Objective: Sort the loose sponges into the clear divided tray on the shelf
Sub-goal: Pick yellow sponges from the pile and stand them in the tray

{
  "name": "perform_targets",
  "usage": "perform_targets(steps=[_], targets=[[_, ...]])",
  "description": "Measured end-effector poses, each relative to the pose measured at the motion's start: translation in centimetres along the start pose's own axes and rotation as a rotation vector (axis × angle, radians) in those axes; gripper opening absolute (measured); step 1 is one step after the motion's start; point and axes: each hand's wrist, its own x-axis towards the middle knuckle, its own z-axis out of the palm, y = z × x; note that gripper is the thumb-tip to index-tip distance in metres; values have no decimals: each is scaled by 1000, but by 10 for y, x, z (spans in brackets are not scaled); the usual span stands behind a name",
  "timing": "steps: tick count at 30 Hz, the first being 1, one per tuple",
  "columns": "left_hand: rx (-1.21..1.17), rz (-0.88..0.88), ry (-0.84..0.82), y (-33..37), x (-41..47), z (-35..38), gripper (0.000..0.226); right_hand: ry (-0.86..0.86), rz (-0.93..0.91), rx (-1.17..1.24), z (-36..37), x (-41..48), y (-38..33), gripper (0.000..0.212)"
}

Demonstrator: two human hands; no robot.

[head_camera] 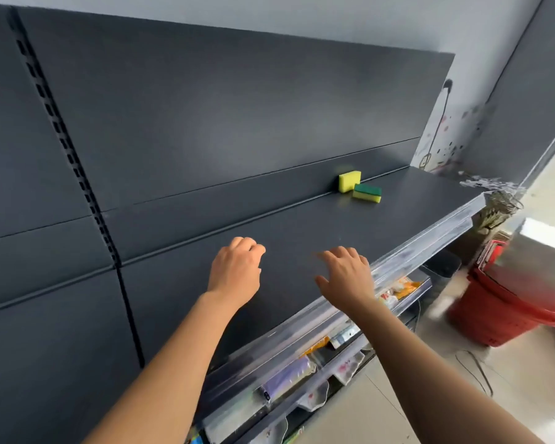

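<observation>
left hand (236, 270): above shelf (305, 232), fingers loosely curled, empty
right hand (346, 274): near shelf's front edge, fingers spread, empty
step: reaching, nothing picked up yet; probably early in task
next move: long reach to the shelf's far back
yellow sponge (349, 181): on edge against back panel (205, 123), well beyond both hands
green-topped sponge (367, 193): flat, just beside the yellow one
clear divided tray: cannot tell where
</observation>
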Motion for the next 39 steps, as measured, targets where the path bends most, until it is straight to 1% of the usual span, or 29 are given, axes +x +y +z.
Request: perform_targets(steps=[8,14,18,24,29,32,34,36,38,39], targets=[[-7,56,-54,32,110,46,35,-17,108,35,19,87,80,45],[-3,46,-60,67,194,91,34,-20,107,52,44,156,146,46],[-28,-1,-76,96,258,126,36,-36,66,66,59,212,196,46],[-85,-101,-114,128,341,169,38,-71,6,87,79,279,248,46],[-90,-175,-138,149,398,201,43,-109,-33,113,98,324,275,56],[-138,-242,-155,160,424,219,45,-125,-39,156,111,341,286,65],[-176,-282,-142,166,434,229,49,-132,-32,179,119,350,293,68],[-206,-333,-89,171,441,236,52,-115,-30,195,124,358,299,67],[-234,-390,-42,175,446,239,49,-103,-37,217,127,364,302,62],[-250,-408,-36,175,446,240,44,-93,-39,235,127,365,303,58]])
